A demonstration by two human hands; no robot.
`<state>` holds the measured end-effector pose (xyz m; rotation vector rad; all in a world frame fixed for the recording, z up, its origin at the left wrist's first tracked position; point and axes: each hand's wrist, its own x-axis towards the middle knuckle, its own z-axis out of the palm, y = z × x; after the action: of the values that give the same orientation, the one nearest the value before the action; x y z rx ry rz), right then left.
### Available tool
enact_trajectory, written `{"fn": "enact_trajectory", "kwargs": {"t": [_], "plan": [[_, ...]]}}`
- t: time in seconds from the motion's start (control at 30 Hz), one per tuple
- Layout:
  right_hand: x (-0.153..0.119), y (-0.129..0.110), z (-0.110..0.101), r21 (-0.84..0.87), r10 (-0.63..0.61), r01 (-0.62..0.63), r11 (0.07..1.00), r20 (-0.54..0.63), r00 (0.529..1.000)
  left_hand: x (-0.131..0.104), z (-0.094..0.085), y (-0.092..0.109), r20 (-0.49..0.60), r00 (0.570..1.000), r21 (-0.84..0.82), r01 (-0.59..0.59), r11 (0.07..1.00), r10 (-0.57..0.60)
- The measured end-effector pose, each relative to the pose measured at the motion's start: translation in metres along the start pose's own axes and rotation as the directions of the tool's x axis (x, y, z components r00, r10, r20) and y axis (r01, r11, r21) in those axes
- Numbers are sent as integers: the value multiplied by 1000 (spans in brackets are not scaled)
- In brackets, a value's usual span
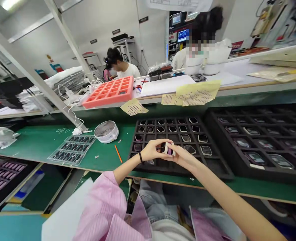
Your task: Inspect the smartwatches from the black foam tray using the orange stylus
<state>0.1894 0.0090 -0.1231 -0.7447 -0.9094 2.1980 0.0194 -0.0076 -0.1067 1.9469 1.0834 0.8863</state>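
Both hands meet above a black foam tray (160, 164) whose square compartments hold several watch-like devices. My left hand (151, 150), with a black band at the wrist, grips small watch-like pieces (169, 149), white and purple at the edge. From the other side my right hand (181, 156) closes its fingers on the same pieces. How many pieces are between the fingers is hard to tell. Beneath the hands, part of the tray is hidden. A rounded-square device (206, 150) lies in a compartment right of the hands.
A second black tray (253, 172) of devices stands at the right. Left are a white fan (106, 131), an orange stick (118, 153) and a clear tray (72, 149) of dark parts. A red-orange tray (110, 91) sits on the shelf. Two people are beyond it.
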Motion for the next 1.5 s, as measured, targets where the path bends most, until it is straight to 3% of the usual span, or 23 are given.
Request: {"fn": "enact_trajectory", "kwargs": {"t": [0.07,0.13,0.2,0.3,0.43,0.57,0.77,0.9,1.0,1.2,1.37,1.5], "plan": [[16,-2,0,-63,-41,40,997,-18,999,6,-16,-20,-55,998,119,-7,993,14],[37,-8,-9,-252,-150,124,960,-88,985,16,-32,-37,-88,996,300,30,954,-4],[58,-18,-25,-572,-343,187,799,-176,923,27,-47,-53,-96,994,464,82,882,-41],[87,-31,-53,-778,-482,145,611,-221,848,36,-63,-76,-82,993,547,116,829,-85],[110,-33,-79,-908,-527,89,410,-157,835,38,-75,-93,-96,990,541,139,829,-103],[115,-19,-90,-969,-531,96,228,-42,847,45,-69,-93,-89,994,549,106,829,-68],[100,-9,-86,-989,-587,143,-34,135,798,51,-33,-103,166,986,714,-102,693,-25],[95,-4,-80,-936,-383,242,-255,327,864,48,-31,-113,232,972,689,-134,713,-41],[94,-3,-80,-922,-231,279,-269,343,910,46,-40,-115,265,963,647,-140,750,-49],[81,-1,-72,-932,-147,300,-202,332,932,34,-44,-107,285,940,640,-41,767,-188],[77,8,-49,-938,-137,252,-236,289,947,33,-25,-87,151,919,749,134,648,-365],[53,8,-37,-926,-165,295,-236,338,927,61,-20,-65,100,920,791,158,591,-379]]}}
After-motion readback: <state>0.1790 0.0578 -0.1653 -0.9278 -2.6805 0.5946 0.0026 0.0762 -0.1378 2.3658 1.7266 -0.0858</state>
